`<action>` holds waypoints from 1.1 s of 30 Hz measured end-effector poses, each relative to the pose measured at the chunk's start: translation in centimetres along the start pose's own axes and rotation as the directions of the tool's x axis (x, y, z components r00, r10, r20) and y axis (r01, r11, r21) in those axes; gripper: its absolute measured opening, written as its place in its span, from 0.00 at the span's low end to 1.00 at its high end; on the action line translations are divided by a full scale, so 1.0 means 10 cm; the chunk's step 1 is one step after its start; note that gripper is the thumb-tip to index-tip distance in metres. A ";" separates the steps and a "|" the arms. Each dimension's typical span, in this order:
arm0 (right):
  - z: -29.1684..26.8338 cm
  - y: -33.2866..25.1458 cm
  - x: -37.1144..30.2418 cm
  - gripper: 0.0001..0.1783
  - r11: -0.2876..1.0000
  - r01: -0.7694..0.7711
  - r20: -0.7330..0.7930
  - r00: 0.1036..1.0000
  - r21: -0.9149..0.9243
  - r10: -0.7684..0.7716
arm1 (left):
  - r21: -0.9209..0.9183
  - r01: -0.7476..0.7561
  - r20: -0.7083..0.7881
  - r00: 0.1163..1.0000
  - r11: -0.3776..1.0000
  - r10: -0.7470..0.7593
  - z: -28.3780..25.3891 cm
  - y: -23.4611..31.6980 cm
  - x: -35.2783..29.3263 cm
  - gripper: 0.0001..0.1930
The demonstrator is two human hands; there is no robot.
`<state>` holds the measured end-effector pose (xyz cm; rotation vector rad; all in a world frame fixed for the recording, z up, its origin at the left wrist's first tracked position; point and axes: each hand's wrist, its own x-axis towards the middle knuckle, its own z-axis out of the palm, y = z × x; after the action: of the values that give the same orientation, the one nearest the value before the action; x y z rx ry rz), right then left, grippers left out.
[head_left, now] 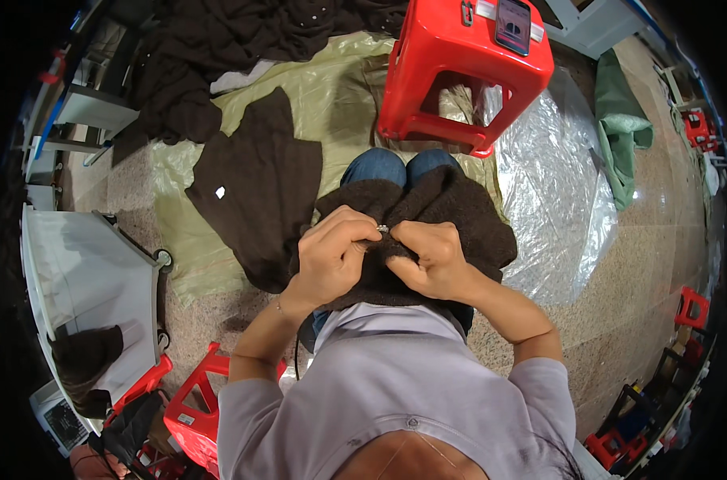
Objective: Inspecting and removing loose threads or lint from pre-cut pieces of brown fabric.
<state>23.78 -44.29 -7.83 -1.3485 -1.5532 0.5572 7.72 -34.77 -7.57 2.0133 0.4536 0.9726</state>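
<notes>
Across my lap lies a dark brown knit garment (475,216), bunched over my knees. My left hand (333,250) is closed, pinching its edge between thumb and fingers. Close by on the right, my right hand (434,252) is also closed on the cloth, its thumb lower than the curled forefinger. Between the two sets of fingertips shows a small shiny, pale piece (382,229), too small to name. A second dark brown knit piece (259,180) with a small white tag is spread on the floor to the left, reaching up to my lap.
A red plastic stool (427,48) stands ahead, with a phone (513,26) and a small metal tool (466,13) on top. Yellowish plastic sheeting (347,72), clear plastic (547,184) and a dark garment pile (219,48) cover the floor. A white wheeled cart (99,272) stands left.
</notes>
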 end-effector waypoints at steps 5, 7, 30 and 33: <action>0.17 0.02 -0.06 0.09 0.999 -0.009 -0.179 0.984 -0.039 0.002 | 0.083 -0.133 -0.039 0.990 0.988 0.137 0.07 0.05 -0.06 0.11; 0.21 0.06 -0.09 0.10 0.999 -0.004 -0.203 0.979 -0.038 -0.004 | 0.082 -0.123 -0.052 0.990 0.989 0.128 0.11 0.08 -0.11 0.10; -0.49 0.16 0.08 0.25 0.977 -0.210 -0.013 0.977 0.035 0.211 | -0.660 0.659 0.327 0.684 0.361 -0.652 0.00 -0.34 0.00 0.06; -0.27 0.13 0.22 0.11 0.972 -0.205 0.100 0.976 0.114 0.194 | -0.618 0.636 0.293 0.731 0.461 -0.616 0.11 -0.26 0.04 0.04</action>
<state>26.91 -42.58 -6.98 -1.4089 -1.4367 0.8346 8.92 -33.55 -9.87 1.0128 0.6442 0.5019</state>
